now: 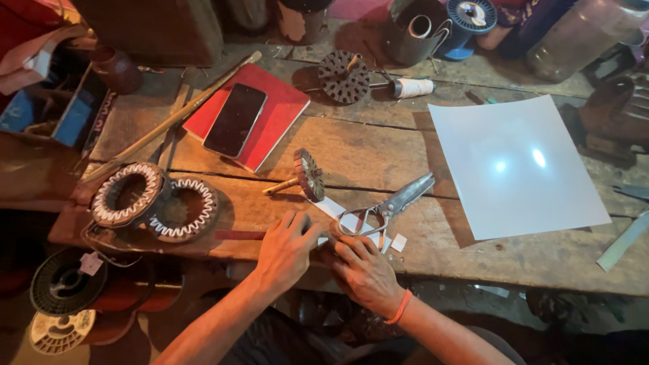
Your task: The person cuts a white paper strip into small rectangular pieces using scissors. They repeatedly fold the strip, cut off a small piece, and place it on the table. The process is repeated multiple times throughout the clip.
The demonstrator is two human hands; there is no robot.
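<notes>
Left hand [287, 249] pressed flat, pinning white paper strip [336, 211] at near bench edge [473, 267]. Right hand [362, 267] fingers down on same strip, grasping nothing. Scissors [389, 206] parked just beyond; large sheet [514, 165] right.

Bare forearms, no sleeves; an orange band [400, 307] circles the right wrist.

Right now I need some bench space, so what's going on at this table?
A person sits at a worn wooden workbench, both hands at its near edge. The left hand and right hand press on a small white strip next to scissors. A large white sheet lies to the right. Two wound stator coils sit at the left, and a phone rests on a red notebook behind.
</notes>
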